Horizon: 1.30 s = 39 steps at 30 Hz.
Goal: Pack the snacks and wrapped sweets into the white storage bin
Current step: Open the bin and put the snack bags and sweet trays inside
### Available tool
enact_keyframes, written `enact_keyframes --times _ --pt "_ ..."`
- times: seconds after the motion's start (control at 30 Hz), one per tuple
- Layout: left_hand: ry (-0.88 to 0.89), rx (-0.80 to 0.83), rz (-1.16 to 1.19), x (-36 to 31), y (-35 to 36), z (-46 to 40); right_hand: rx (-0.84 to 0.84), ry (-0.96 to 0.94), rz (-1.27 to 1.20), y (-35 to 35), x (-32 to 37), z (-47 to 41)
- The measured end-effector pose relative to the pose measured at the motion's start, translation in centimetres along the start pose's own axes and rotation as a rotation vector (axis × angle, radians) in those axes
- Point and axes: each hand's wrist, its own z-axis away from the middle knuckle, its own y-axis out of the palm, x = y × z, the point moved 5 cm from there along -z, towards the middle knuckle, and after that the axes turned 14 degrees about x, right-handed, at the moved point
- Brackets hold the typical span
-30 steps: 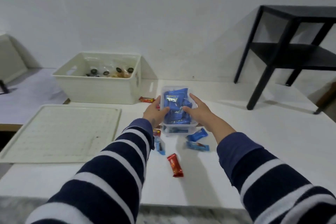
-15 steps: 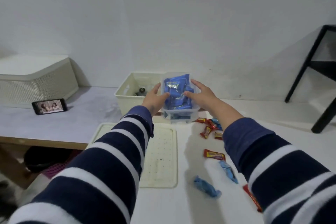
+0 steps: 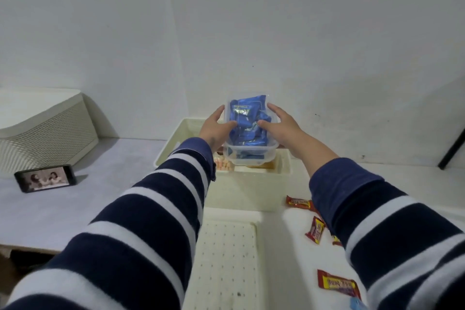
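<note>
Near the centre of the frame, both hands held a clear rectangular plastic tub [image 3: 247, 151] packed with blue foil-wrapped sweets [image 3: 247, 121]. The left hand [image 3: 215, 127] gripped its left wall, thumb hooked over the rim, and the right hand [image 3: 281, 124] clasped the right wall the same way. The tub hung above the open top of the white plastic storage bin [image 3: 173, 142], not yet set down inside it.

Little of the bin's inside showed past the tub: something pale orange and a brownish item lay at the bottom, too hidden to name. So some packing appeared done, and this tub looked to be the piece in hand.

Plenty seemed left. Red-wrapped snack bars [image 3: 315, 230] lay loose on the white tabletop [image 3: 284, 259] in the lower right of the frame, one larger red bar [image 3: 338, 285] close to the bottom edge, with a scrap of blue wrapper [image 3: 357, 306] beside it. A perforated white lid [image 3: 226, 259] lay flat at the bottom centre, presumably for closing the bin last.
</note>
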Motion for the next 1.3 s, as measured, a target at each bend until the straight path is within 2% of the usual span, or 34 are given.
enact_keyframes --times 0.2,0.47,0.6,0.73,0.9,1.1,1.3 --pt "-0.199 0.12 -0.046 5.2 0.8 -6.5 0.071 0.173 0.013 0.9 -5.2 -5.7" --pt "-0.43 0.312 -0.206 10.8 2.9 -10.3 0.131 0.448 0.007 2.4 -11.4 -8.8" --pt "-0.516 0.445 -0.374 13.2 3.9 -11.8 0.183 0.549 0.079 3.0 -13.4 -9.1" --pt "-0.502 0.552 -0.594 13.1 4.4 -11.9 0.253 0.608 0.162 3.5 -14.5 -9.0" --pt "-0.508 0.59 -0.807 13.6 5.2 -12.6 0.316 0.6 0.405 3.5 -13.1 -9.4" --pt "-0.469 0.598 -0.703 12.0 6.9 -11.6 0.265 0.562 0.507 2.0 -10.3 -8.9" --pt "-0.318 0.58 -0.972 8.4 7.2 -9.9 0.179 0.356 0.549 0.5 -6.2 -5.8"
